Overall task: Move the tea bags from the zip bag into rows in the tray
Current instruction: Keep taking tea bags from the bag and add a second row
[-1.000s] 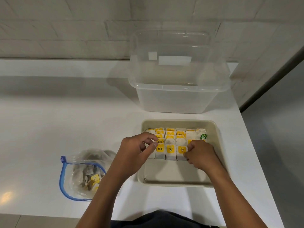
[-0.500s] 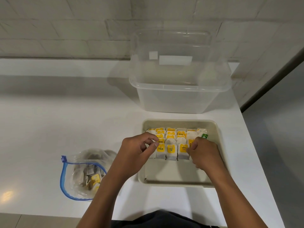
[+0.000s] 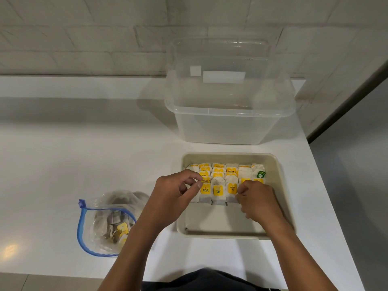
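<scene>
Tea bags (image 3: 218, 191): stand in rows in the far half of the beige tray (image 3: 287, 198), the nearest row between the two hands.
Left hand (image 3: 172, 194): fingers curled, pinching the leftmost bag of the front row.
Right hand (image 3: 257, 199): curled at the row's right end; whether it grips a bag, cannot tell.
Count: three front bags show between the hands; one green tag among yellow ones.
Zip bag (image 3: 109, 223): lies open on the bench (image 3: 63, 160) left of the tray, with more bags inside, too blurred to count.
Clear tub (image 3: 228, 114): one, beyond the tray.
</scene>
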Demonstrator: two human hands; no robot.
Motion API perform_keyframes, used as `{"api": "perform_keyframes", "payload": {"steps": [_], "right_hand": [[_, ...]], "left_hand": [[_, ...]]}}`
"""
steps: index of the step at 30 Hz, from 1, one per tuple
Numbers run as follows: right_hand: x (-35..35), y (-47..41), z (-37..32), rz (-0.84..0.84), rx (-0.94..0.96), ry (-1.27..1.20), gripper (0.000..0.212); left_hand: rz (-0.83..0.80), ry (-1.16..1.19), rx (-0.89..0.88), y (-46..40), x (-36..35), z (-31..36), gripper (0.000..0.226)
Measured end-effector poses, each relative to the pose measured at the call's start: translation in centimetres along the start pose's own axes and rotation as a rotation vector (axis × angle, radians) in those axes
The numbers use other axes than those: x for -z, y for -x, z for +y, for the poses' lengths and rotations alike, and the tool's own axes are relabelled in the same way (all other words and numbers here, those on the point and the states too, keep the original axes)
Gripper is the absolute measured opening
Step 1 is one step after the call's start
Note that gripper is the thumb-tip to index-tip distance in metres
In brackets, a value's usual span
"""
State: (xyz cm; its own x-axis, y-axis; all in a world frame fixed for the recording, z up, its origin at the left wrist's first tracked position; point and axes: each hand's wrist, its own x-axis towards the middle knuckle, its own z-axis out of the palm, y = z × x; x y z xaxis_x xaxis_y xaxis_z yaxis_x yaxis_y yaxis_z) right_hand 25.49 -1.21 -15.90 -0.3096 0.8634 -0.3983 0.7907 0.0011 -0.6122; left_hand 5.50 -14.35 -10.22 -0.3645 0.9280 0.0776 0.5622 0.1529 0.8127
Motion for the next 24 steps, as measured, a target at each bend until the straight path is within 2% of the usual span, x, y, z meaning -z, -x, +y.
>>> {"api": "perform_keyframes", "payload": {"steps": [4,10,16,19,24], "right_hand": [[0.3,0.3,-0.2,-0.003,0.024,0.025,0.011],[1.5,1.4,-1.3,0.066,0.085,0.254,0.018],[1.8,2.7,-2.8,-0.308,0.161,0.242,0.014],[0.8,2.6,-2.5,-0.335,0.161,0.262,0.015],[0.3,2.2,-2.2,-0.271,0.169,0.244,0.014]], "left_hand": [[0.003,-0.018,-0.012,-0.1,0.0,0.0,0.008],[0.001,-0.018,-0.013,-0.1,0.0,0.0,0.008],[0.005,-0.019,-0.008,-0.1,0.0,0.0,0.009],[0.0,-0.012,0.001,0.0,0.0,0.0,0.008],[-0.002,-0.012,0.005,0.1,0.1,-0.1,0.007]]}}
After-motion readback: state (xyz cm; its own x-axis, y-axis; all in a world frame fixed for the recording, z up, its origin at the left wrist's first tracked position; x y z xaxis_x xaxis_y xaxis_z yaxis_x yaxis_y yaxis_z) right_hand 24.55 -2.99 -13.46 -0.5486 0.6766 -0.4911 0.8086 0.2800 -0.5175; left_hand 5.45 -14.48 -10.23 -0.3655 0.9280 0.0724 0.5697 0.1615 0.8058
